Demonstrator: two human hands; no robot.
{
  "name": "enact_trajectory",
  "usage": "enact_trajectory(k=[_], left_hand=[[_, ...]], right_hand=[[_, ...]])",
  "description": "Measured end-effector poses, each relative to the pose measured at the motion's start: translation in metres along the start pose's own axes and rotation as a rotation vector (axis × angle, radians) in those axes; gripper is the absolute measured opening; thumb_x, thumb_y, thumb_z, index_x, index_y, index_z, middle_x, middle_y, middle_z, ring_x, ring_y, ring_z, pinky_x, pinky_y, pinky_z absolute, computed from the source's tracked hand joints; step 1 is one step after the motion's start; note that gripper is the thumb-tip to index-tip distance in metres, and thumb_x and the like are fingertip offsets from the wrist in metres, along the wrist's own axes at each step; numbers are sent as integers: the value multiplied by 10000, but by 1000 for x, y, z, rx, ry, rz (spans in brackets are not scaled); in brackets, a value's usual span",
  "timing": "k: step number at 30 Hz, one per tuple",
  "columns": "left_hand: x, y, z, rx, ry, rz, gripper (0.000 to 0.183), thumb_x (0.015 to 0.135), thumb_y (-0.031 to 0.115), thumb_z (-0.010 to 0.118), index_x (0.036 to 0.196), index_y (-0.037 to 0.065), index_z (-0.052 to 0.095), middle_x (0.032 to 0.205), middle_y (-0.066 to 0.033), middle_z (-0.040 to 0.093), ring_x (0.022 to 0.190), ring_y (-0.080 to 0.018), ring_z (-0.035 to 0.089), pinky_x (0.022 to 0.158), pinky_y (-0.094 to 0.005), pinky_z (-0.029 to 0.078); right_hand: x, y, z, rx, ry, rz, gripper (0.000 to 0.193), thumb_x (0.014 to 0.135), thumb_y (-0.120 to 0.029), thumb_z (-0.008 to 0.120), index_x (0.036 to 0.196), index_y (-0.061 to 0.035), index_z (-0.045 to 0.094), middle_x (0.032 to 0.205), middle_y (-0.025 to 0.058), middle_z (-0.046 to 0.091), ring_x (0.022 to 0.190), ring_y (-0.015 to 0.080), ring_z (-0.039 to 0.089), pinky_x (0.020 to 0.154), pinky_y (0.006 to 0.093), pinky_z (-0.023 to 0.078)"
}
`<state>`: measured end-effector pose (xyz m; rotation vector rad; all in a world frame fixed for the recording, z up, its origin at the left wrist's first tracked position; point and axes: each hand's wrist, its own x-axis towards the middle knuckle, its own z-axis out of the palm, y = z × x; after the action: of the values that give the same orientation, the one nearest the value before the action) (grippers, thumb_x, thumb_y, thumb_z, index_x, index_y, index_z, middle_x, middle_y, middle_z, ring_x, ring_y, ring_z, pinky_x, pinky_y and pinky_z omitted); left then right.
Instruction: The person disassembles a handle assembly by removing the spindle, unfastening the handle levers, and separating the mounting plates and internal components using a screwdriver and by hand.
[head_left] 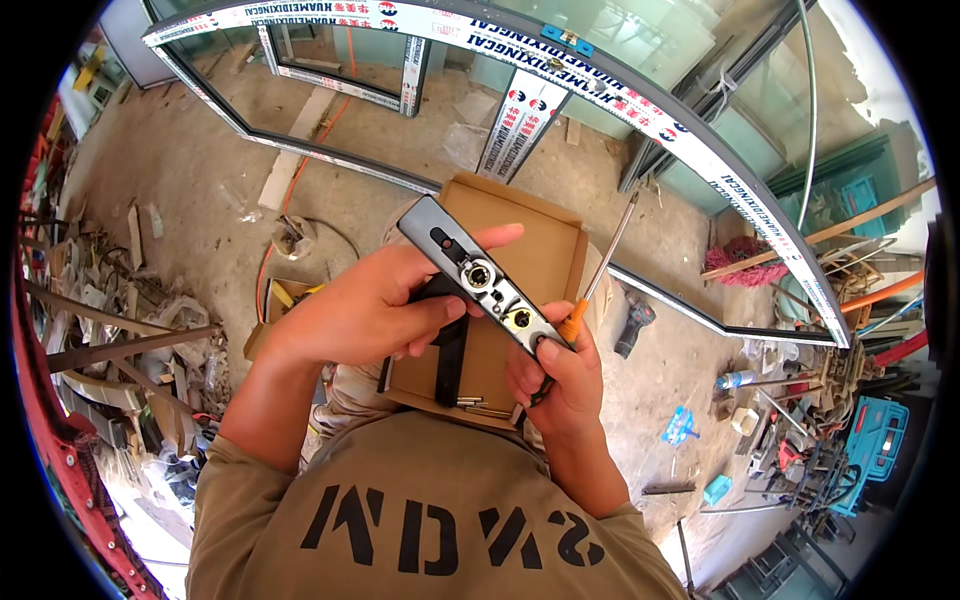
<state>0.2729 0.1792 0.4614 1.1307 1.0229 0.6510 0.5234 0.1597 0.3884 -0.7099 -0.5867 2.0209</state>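
Both my hands hold up a long grey door handle plate (480,275), its back side with round metal fittings and slots facing up. My left hand (385,305) grips it around the upper middle, thumb by a black part at its edge and index finger stretched out beyond it. At the lower end, my right hand (565,385) pinches the plate with the thumb on top. The same hand holds a screwdriver (572,325) with an orange handle, its shaft pointing up and away. Below lies an open cardboard box (410,375) on my lap, with a black bar (451,360) and several metal pins (482,406) inside.
Ahead, a large window frame (510,130) wrapped in printed film stands over the concrete floor. A cordless drill (634,325) lies to the right, near scattered tools and a teal case (872,450). Scrap and plastic (180,370) pile up at left. An orange cable (292,200) crosses the floor.
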Motion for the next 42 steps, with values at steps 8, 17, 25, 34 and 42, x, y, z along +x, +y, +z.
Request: enact_trajectory(k=[8, 17, 25, 34, 42], left_hand=[[6, -27, 23, -446, 118, 89, 480, 1026, -67, 501, 1475, 102, 505, 983, 9, 613, 586, -32, 437, 509, -202, 334], [9, -42, 41, -633, 289, 117, 402, 1050, -41, 519, 1424, 103, 550, 1009, 11, 645, 563, -22, 437, 484, -193, 308], [1, -28, 13, -406, 93, 48, 452, 1047, -38, 518, 1475, 106, 542, 951, 20, 635, 570, -28, 408, 494, -196, 308], [0, -49, 4, -597, 36, 45, 518, 1002, -20, 605, 1497, 81, 493, 1001, -26, 674, 508, -63, 458, 450, -214, 320], [4, -55, 3, -489, -63, 25, 528, 1004, -16, 596, 1515, 62, 488, 1003, -5, 636, 535, -62, 466, 463, -216, 325]], right_hand=[[3, 6, 12, 57, 52, -55, 262, 992, -182, 647, 1235, -146, 556, 700, 13, 508, 577, 125, 468, 465, 280, 401], [8, 7, 14, 70, 50, -100, 262, 984, -188, 661, 1222, -139, 564, 697, 9, 504, 581, 128, 473, 462, 279, 402], [-4, -2, 11, 14, 73, 19, 315, 980, -148, 662, 1261, -92, 530, 733, 32, 525, 609, 140, 506, 495, 296, 426], [1, -4, -3, 59, -94, 106, 574, 1076, -608, 447, 1228, -66, 557, 847, 99, 642, 537, 144, 543, 446, 275, 422], [12, 11, 7, -56, -62, 265, 495, 1116, -508, 438, 1067, -43, 599, 730, 88, 632, 520, 171, 549, 473, 291, 433]])
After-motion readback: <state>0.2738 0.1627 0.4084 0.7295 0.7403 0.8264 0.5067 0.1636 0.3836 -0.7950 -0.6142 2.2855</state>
